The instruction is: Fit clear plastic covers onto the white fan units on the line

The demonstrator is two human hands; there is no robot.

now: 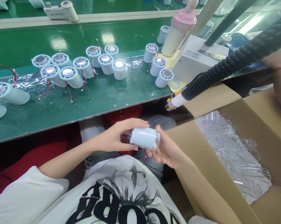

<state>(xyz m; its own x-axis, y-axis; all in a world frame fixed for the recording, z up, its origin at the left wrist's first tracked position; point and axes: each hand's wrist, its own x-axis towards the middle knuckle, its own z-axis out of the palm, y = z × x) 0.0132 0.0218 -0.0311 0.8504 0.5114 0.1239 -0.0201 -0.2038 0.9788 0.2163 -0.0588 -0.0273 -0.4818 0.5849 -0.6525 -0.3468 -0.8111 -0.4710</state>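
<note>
A light-blue cylinder point(143, 137) in a clear plastic sleeve lies on its side between my hands, above my lap. My left hand point(123, 133) curls round its left end, fingers over the top and thumb below. At the other end, my right hand point(165, 147) grips the clear plastic with thumb and fingers. A thin red-and-black wire hangs beneath the cylinder. On the green bench ahead stand several similar blue cylinders point(71, 77) with silver discs on top and red-black wires.
At right, a cardboard box point(189, 140) holds clear plastic pieces point(238, 155). A black ribbed hose point(215, 68) with a metal-tipped nozzle reaches over the bench edge. A pink-lidded bottle point(179, 29) stands beside a white machine base point(191, 59). Another person's arm point(280, 77) shows at far right.
</note>
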